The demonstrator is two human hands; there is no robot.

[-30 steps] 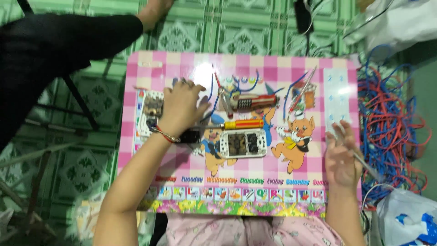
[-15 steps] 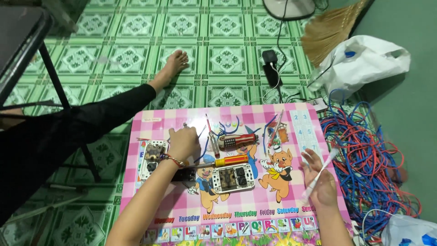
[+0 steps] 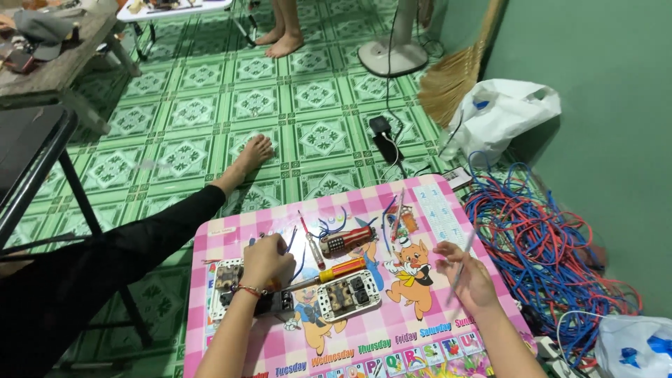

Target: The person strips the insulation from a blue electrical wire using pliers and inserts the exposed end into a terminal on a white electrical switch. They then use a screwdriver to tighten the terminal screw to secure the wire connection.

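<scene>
We work at a low pink checked worktop [image 3: 434, 329] printed with cartoon animals. Our left hand [image 3: 266, 262] rests fingers-down on a switch plate [image 3: 227, 280] at the worktop's left edge; we cannot tell whether its grip is closed on anything. Our right hand [image 3: 467, 276] keeps a narrow grip on a thin grey wire [image 3: 463, 259], held above the worktop's right side. Between the hands lie a second switch plate [image 3: 348, 294] and an orange-handled screwdriver [image 3: 329, 273]. A tangle of red and blue wires [image 3: 553, 252] lies on the floor just beside the worktop.
</scene>
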